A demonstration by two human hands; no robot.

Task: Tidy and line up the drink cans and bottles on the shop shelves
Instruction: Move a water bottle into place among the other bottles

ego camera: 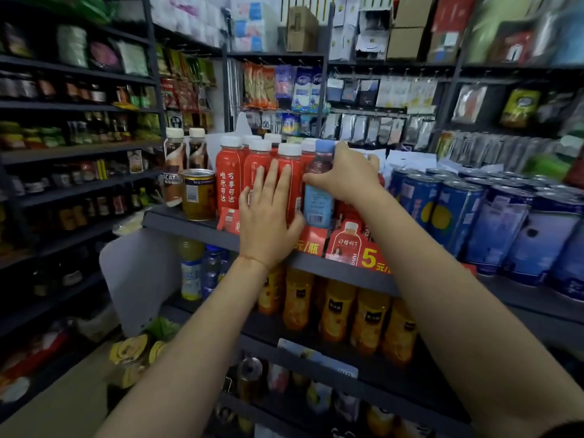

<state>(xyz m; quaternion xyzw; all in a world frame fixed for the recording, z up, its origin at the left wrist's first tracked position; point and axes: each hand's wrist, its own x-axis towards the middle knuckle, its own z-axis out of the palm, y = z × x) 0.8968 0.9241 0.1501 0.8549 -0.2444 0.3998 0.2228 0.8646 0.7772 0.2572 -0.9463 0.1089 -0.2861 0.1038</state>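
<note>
At frame centre, the left hand presses flat and open against the red bottles. Just right, the right hand grips a blue-labelled bottle; a careless shove could topple neighbours off the shelf.

Left hand flat against red bottles; right hand grips blue-capped bottle.
</note>
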